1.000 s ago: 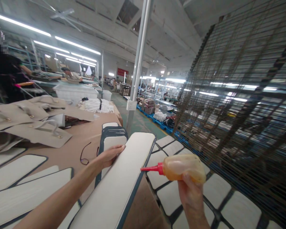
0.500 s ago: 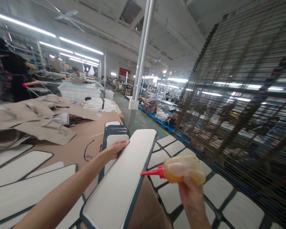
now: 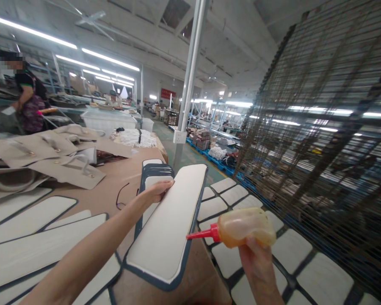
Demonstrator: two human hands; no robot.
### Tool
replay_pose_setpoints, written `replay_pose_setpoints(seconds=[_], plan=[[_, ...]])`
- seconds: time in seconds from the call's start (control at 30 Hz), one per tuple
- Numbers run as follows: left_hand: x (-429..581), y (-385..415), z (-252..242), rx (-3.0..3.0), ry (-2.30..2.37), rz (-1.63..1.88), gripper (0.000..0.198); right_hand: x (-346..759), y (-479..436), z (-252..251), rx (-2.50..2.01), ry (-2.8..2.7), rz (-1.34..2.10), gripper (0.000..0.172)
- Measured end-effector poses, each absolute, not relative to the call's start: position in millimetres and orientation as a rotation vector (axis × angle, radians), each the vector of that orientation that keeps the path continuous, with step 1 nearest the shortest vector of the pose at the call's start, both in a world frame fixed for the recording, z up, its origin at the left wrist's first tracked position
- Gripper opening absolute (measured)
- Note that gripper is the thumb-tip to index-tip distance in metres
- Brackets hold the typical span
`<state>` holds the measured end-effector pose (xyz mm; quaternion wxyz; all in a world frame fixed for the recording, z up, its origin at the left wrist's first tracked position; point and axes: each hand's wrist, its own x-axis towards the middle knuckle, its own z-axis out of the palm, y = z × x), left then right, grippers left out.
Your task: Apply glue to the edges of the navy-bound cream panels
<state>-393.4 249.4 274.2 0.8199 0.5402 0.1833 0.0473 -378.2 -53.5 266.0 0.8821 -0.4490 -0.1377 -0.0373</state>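
My left hand (image 3: 160, 190) is closed on the left edge of a long white panel (image 3: 167, 224) with rounded corners and a dark blue border, tilted above the table. In my right hand (image 3: 257, 254) lies a squeeze bottle (image 3: 246, 226) of amber liquid, its red nozzle pointing left. The nozzle tip is at the panel's right edge, where white meets blue; whether it touches I cannot tell. Behind my left hand a stack of similar panels (image 3: 157, 169) rests on the table.
More bordered panels (image 3: 47, 241) lie at left on the brown table (image 3: 114, 169). Beige bag pieces (image 3: 66, 169) sit behind them. Smaller white panels (image 3: 292, 250) cover the right side, beside a wire rack (image 3: 320, 127). A metal post (image 3: 186, 93) stands ahead; a co-worker (image 3: 30, 93) is at far left.
The panel has shifted slightly up and away, so its near rounded end now shows. The nozzle sits lower along its right edge. The co-worker at far left has turned and moved.
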Motion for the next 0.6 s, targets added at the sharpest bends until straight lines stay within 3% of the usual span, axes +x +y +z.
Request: replay_pose_setpoints(seconds=[0.6], plan=[[-388.2,252.7,284.6,1.102,0.484,0.209,0.008,-386.0,-62.3,260.5,-0.935,-0.219,-0.009,0.062]])
